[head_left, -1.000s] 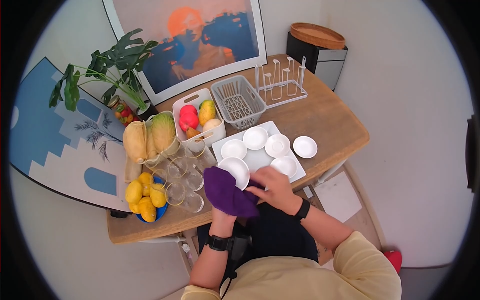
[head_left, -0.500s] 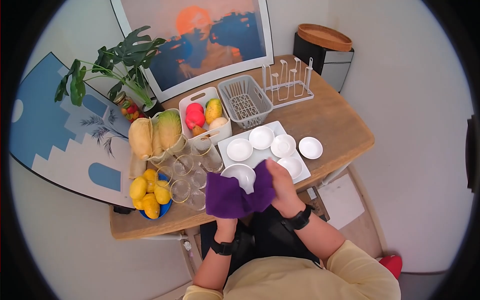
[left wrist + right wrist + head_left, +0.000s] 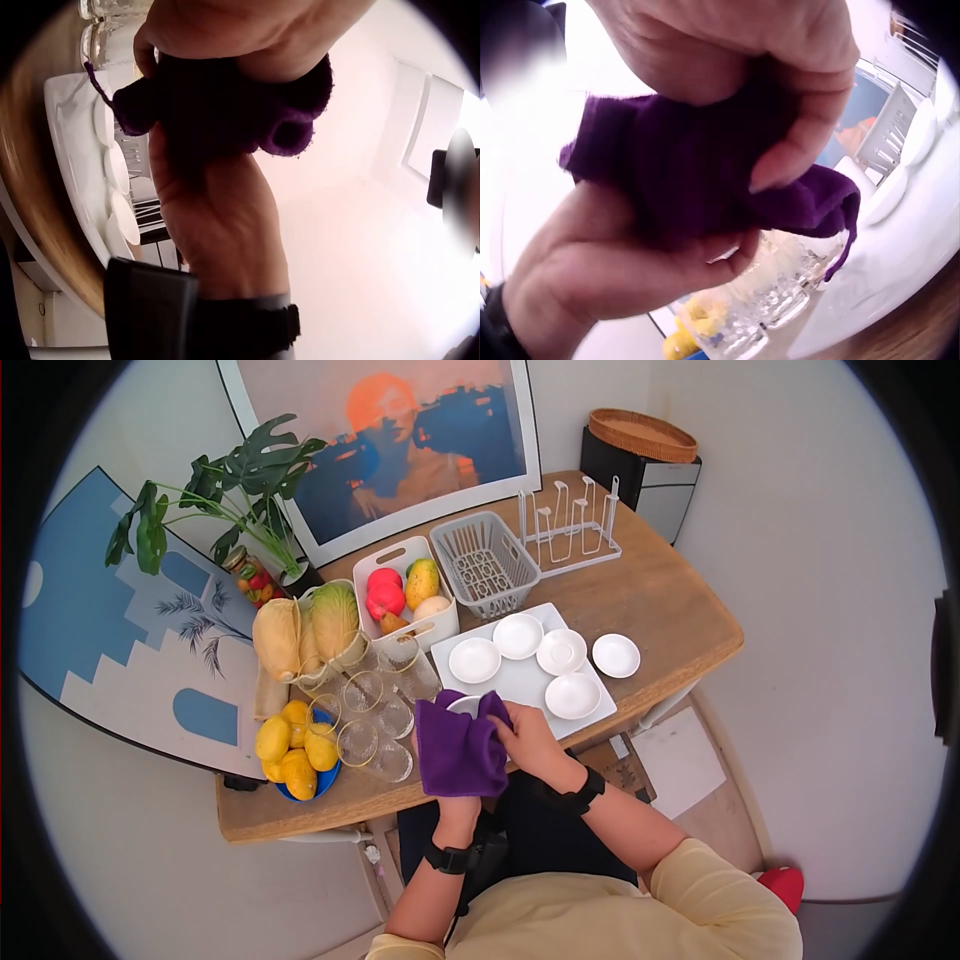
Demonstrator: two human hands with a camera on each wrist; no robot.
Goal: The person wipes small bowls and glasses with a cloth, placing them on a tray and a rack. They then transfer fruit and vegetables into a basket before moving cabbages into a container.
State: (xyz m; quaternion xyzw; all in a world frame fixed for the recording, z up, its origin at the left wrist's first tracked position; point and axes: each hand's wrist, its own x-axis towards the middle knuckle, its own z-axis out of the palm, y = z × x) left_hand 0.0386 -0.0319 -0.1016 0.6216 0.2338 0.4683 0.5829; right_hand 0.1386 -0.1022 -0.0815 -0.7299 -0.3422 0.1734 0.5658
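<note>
A purple cloth [image 3: 455, 752] is draped over a small white dish [image 3: 465, 705], whose rim shows at the cloth's upper edge in the head view. From below, the left hand [image 3: 459, 806] holds cloth and dish, mostly covered by the cloth. The right hand [image 3: 535, 742] pinches the cloth at its right side. In the right wrist view, the right hand's fingers [image 3: 791, 150] curl over the cloth [image 3: 697, 165], with the left hand [image 3: 622, 262] beneath. Several white dishes [image 3: 573, 696] lie on a white square tray [image 3: 520, 682]; another dish [image 3: 616, 656] lies to its right.
Several glasses [image 3: 358, 740] stand left of the tray, beside lemons [image 3: 298, 772] on a blue plate. Behind are a white basket of fruit [image 3: 440, 628], a grey basket [image 3: 487, 565] and a white rack [image 3: 575, 565]. A potted plant [image 3: 290, 565] stands back left.
The right hand has moved left from the cloth's right edge and now pinches it nearer the middle. The cloth, spread half a second ago, is bunched up and covers more of the dish.
</note>
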